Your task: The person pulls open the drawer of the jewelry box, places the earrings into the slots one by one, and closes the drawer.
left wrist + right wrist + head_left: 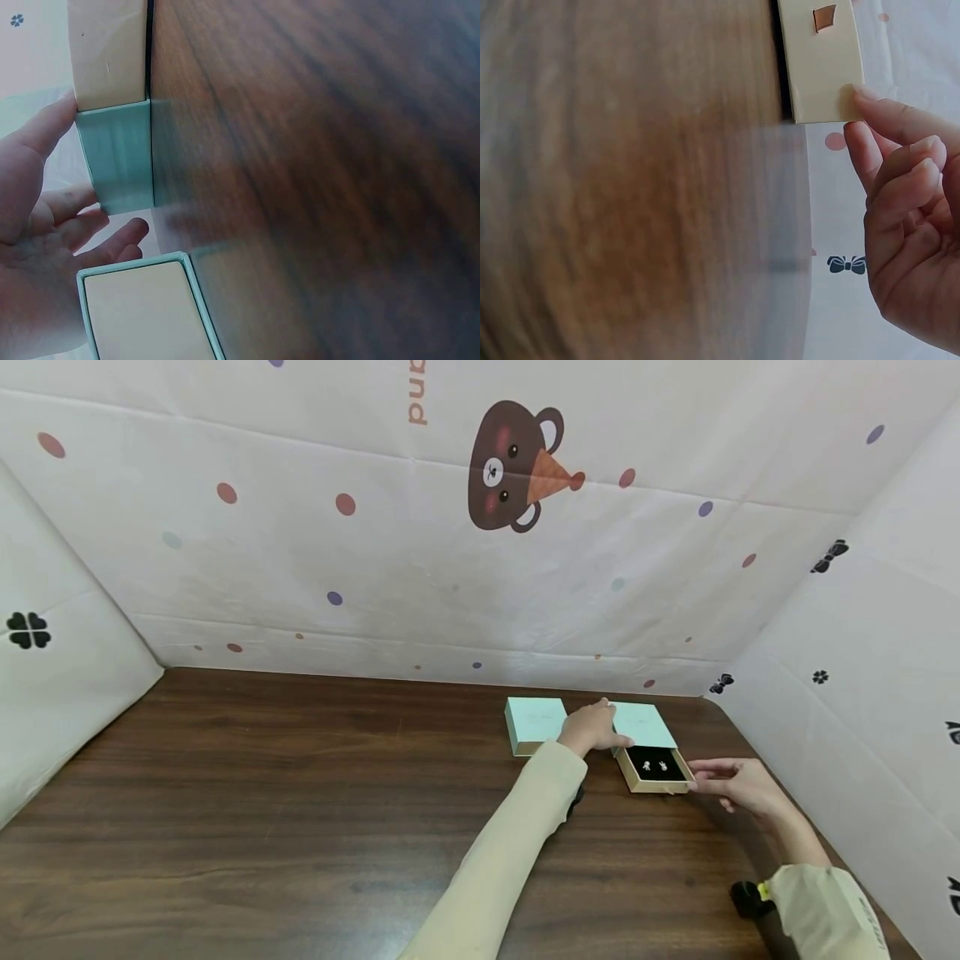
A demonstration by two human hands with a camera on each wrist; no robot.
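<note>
A mint-green jewelry box (643, 725) stands at the back right with its cream drawer (651, 786) pulled partly out toward the front. A pair of small silvery earrings (655, 767) sits on the drawer's black padding. My left hand (592, 728) holds the mint sleeve (116, 157) from its left side, thumb by the front edge and fingers toward the back. At the drawer's front right corner, the thumb and forefinger of my right hand (742, 787) pinch the cream wall. A small ribbon tab (825, 18) shows on the drawer front.
A second mint-green box (535, 720), its drawer in, stands just left of my left hand. Patterned white sheets (420, 552) wall the back and sides of the brown wooden table (262, 810). Dark wrist gear (750, 900) sits under my right sleeve.
</note>
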